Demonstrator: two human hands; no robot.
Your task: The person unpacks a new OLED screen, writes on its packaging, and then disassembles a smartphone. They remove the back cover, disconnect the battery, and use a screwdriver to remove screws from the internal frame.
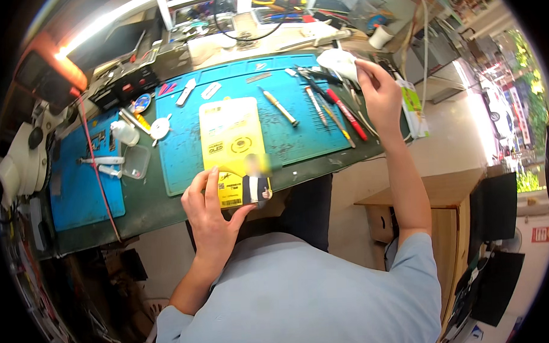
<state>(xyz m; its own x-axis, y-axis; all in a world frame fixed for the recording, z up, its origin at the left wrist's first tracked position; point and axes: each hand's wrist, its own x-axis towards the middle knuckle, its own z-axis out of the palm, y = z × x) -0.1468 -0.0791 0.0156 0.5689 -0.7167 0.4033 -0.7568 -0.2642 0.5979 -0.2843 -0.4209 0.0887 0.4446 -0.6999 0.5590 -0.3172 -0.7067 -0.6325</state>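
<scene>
The light blue shirt [309,291] fills the bottom of my view. Ahead of it I have a dark green bench [152,206], mostly covered by a scuffed blue mat [179,129], with a smaller blue mat [76,199] to the left. The yellow package [229,121] lies over the big mat's near edge; my left hand [210,213] is half open there, thumb and fingers gripping its near end. My right hand [377,86] pinches a crumpled white wipe [337,61] above the tools at the mat's right. Beyond, I see cluttered shelving [269,14] under bright strip lights; rightward, a wooden cabinet [420,190], pale floor [451,129] and daylit greenery [515,54].
</scene>
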